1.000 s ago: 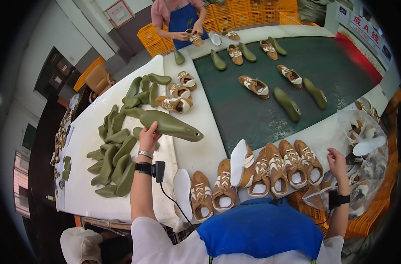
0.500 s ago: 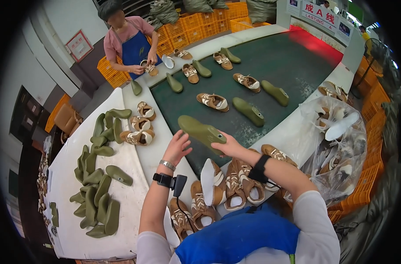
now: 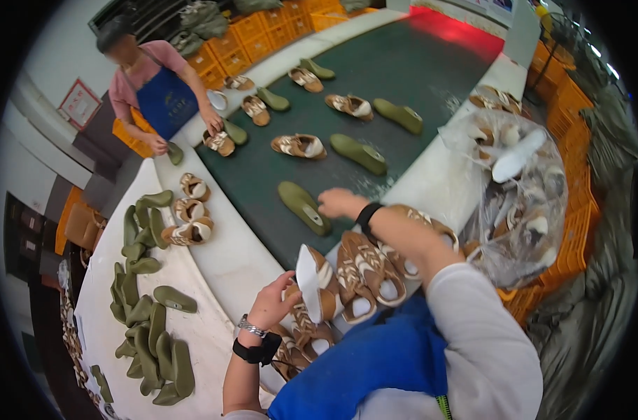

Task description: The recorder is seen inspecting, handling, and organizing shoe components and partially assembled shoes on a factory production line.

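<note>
Belt [image 3: 375, 56]: partly loaded, work in progress at a guess. Several shoes and green lasts laid out on it, mostly side by side; read those as done. Table [image 3: 207, 301] at left: big pile [image 3: 148, 350] of lasts, all off belt, so plenty left. Co-worker [image 3: 168, 105] at far end, busy w/ a shoe and a last; can't tell which step. Bag [image 3: 518, 217] at right: more shoes thru clear plastic, can't count. Row [image 3: 372, 260] of brown shoes on near strip [image 3: 431, 189], no lasts among them; prob pending. Three more shoes [image 3: 192, 234] between pile and belt, same read. Overall: partway, not near finish.

Nearest last [image 3: 299, 203]: on belt close to near edge, no shoe right beside it, so pair prob half made. Long axis: diagonal, upper L to lower R in view. Rounded end, prob toe, to upper L, away from wearer; end w/ light spot, prob heel, to lower R, twd strip. Roughly parallel to next last [image 3: 359, 154] up belt.

R hand [image 3: 341, 203]: empty, fingers loosely bent, just beside nearest last; blurred, can't tell if touching. L hand [image 3: 268, 304]: at a row shoe [image 3: 327, 287] w/ white insole [image 3: 308, 281] propped on it; fingertips partly hidden, can't tell if gripping.
</note>
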